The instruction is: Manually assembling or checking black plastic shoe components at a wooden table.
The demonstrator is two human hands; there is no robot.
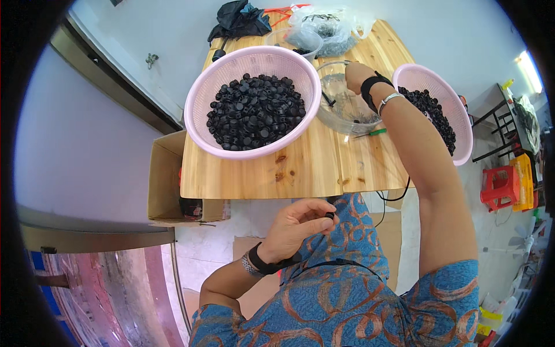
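A cardboard box (167, 179) is seen at the far left, beside the wooden table (300, 173). On the table's left half a large pink basket (199, 92) is heaped with small black caps, so much of the stock is judged to be unhandled. Below the table edge, close to the body, the left hand (295, 225) is curled, and one small black cap (329, 215) is pinched between thumb and fingertips. The cap is too small for its facing or long axis to be told; it appears squat and round. Further right, a clear bowl (335, 115) is entered from above by the right hand (358, 75); its fingertips are hidden by the rim, so their grip cannot be told. Only a few dark pieces are seen in the bowl. At the far right, a second pink basket (457, 110) is partly filled with black caps, which suggests a share already done.
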